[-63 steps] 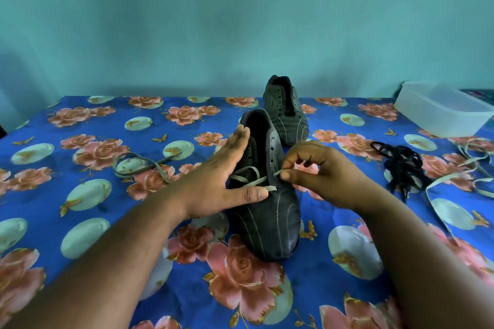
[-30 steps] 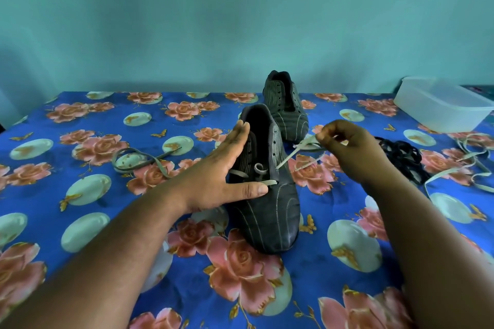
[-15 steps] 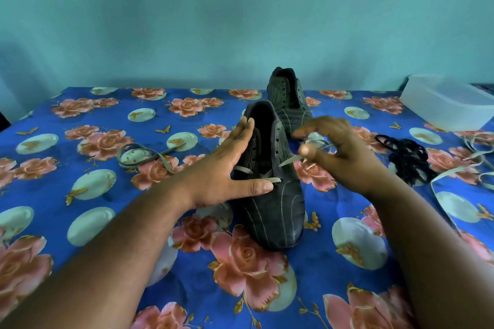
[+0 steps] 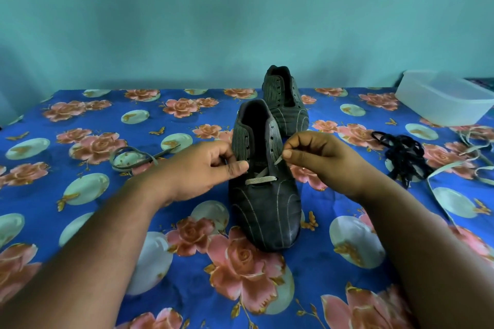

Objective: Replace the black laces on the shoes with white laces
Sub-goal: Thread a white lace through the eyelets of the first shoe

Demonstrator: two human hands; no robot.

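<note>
The shoes stand on the flower-cloth table (image 4: 80,222), toes toward the person: the near shoe (image 4: 264,211) between both hands, the far shoe (image 4: 284,104) just behind it with bare eyelets. The black laces (image 4: 401,155) lie heaped well to the right, so removal looks done. A white lace (image 4: 260,180) crosses only the near shoe's lowest eyelets; the left hand (image 4: 197,171) and the right hand (image 4: 320,157) each have their fingers closed in a pinch on one end of it. Most rows and the whole far shoe remain
</note>
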